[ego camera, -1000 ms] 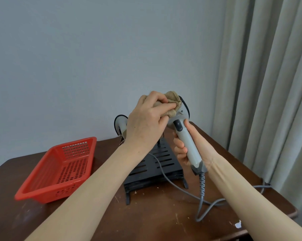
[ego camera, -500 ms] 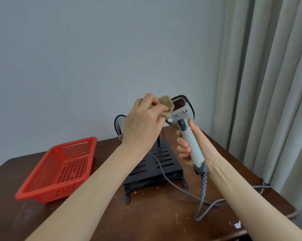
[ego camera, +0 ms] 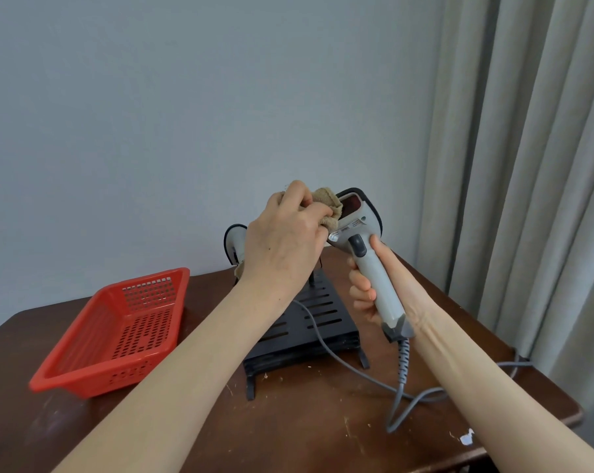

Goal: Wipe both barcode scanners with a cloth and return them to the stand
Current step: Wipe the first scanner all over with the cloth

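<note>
My right hand (ego camera: pixel 374 285) grips the handle of a grey barcode scanner (ego camera: pixel 377 278), head up, with its dark red window turned toward the left. My left hand (ego camera: pixel 285 244) holds a bunched tan cloth (ego camera: pixel 328 206) against the left side of that scanner's head. A second grey scanner (ego camera: pixel 236 245) sits behind my left hand, mostly hidden, at the back of the black slotted stand (ego camera: pixel 323 322). Grey cables (ego camera: pixel 357 372) run from both scanners across the table to the right.
A red perforated plastic basket (ego camera: pixel 114 331) sits on the left of the dark wooden table (ego camera: pixel 306 425). A grey wall is behind, and pale curtains (ego camera: pixel 534 165) hang at the right, past the table's right edge.
The scanner's head has turned so its red window now shows. My left hand with the cloth has slid from the top of the head to its left side.
</note>
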Motion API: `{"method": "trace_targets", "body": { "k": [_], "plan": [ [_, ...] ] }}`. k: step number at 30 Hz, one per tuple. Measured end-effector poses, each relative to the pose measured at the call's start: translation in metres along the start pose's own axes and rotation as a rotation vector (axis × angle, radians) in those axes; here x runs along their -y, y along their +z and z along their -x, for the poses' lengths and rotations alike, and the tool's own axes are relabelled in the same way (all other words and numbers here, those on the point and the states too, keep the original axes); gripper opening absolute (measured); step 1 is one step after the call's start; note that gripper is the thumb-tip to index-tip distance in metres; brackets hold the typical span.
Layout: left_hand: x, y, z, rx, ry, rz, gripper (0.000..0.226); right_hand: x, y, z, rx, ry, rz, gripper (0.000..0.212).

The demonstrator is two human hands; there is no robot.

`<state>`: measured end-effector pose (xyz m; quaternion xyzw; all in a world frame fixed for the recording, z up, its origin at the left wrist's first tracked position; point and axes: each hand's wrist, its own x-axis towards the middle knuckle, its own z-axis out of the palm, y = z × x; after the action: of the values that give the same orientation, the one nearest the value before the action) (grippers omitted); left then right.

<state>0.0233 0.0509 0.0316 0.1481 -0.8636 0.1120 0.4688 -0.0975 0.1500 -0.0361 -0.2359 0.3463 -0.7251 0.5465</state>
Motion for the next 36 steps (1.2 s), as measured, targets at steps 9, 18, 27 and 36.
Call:
{"method": "trace_targets", "body": {
  "k": [9, 18, 27, 36],
  "plan": [
    [-0.015, 0.0, -0.007, -0.03, -0.034, 0.161, 0.032, 0.005, 0.005, 0.0, 0.005, -0.014, 0.071, 0.045],
    [0.003, 0.001, -0.001, -0.005, -0.053, 0.136, 0.019, 0.002, -0.003, 0.001, -0.008, -0.032, -0.009, 0.044],
    [-0.012, -0.003, -0.011, 0.047, -0.12, 0.33, 0.028, 0.002, 0.002, -0.002, 0.016, -0.017, 0.077, 0.046],
    [-0.007, -0.004, -0.005, 0.075, -0.188, 0.17, 0.02, -0.002, -0.004, 0.0, 0.003, -0.021, 0.055, 0.045]
  ]
}}
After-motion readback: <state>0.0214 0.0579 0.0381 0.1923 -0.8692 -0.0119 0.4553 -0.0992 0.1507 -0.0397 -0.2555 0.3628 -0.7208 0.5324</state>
